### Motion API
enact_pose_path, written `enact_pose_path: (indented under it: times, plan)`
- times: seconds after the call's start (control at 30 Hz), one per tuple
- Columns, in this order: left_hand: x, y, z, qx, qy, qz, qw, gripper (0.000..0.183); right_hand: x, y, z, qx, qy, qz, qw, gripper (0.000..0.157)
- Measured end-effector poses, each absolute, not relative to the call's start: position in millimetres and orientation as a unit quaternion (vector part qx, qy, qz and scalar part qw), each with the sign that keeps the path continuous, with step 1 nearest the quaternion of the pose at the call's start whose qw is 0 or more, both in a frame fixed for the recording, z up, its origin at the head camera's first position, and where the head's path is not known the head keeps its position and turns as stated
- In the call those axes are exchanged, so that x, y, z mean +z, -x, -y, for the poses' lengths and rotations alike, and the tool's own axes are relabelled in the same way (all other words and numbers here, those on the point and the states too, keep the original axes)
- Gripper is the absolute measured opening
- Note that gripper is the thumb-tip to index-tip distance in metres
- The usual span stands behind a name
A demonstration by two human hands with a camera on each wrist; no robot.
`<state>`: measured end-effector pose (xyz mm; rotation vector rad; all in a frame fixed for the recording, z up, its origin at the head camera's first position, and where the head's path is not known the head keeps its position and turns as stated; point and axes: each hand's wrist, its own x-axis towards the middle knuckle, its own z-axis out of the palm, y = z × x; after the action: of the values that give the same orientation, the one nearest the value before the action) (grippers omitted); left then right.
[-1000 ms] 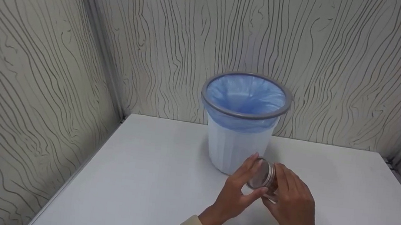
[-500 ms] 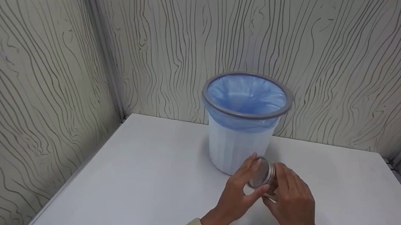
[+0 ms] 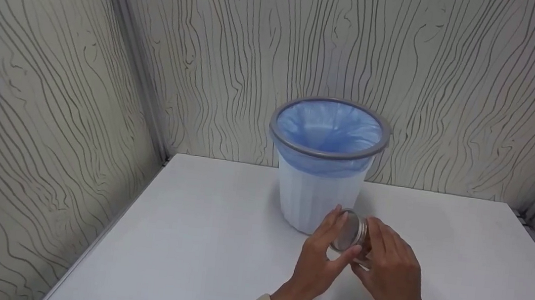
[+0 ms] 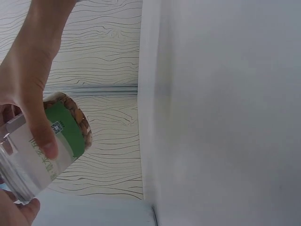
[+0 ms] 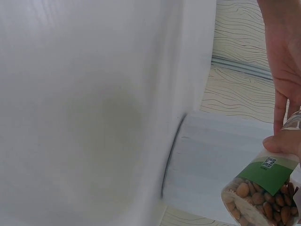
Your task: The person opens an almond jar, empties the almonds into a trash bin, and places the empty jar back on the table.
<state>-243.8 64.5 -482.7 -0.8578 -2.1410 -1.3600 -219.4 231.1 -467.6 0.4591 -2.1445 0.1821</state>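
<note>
A clear jar of almonds (image 5: 254, 200) with a green and white label (image 4: 66, 129) is held between both hands, tilted on its side in front of the bin. Its silver lid (image 3: 348, 232) faces left in the head view. My left hand (image 3: 316, 262) grips the lid, fingers along its far edge and thumb on its near edge. Wrapped around the jar's body is my right hand (image 3: 392, 267), whose thumb presses on the label in the left wrist view. Almonds show through the clear end of the jar. In the head view the right hand hides most of the body.
Just beyond the hands, a white bin (image 3: 315, 195) with a grey rim and blue liner bag (image 3: 329, 126) stands on the white table (image 3: 198, 242). Wood-grain patterned walls (image 3: 237, 57) enclose the table at the back and sides.
My left wrist and sleeve have shifted slightly right, with the left hand turning a little at the lid. The right hand and the jar stay nearly where they were.
</note>
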Motion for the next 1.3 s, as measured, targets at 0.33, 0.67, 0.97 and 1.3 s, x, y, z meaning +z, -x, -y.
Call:
enact_pose_path:
  times: [0.33,0.67,0.97,1.3]
  plan:
    - [-480.5,243.6,-65.4,-0.496,0.305,0.779,0.232,0.063,-465.9,219.1,-229.7,0.063,-0.186,0.865,0.462,0.098]
    - [-479.1,245.3,-66.4,-0.493,0.305,0.78,0.238,0.064,-464.0,220.7,-230.1,0.056,-0.189,0.857,0.476,0.099]
    - [-477.8,244.6,-67.4,-0.497,0.299,0.781,0.231,0.064,-464.6,221.2,-231.2,0.058,-0.192,0.856,0.477,0.099]
    - [-475.7,242.8,-67.3,-0.499,0.298,0.775,0.249,0.062,-461.3,220.2,-229.7,0.063,-0.191,0.858,0.473,0.1]
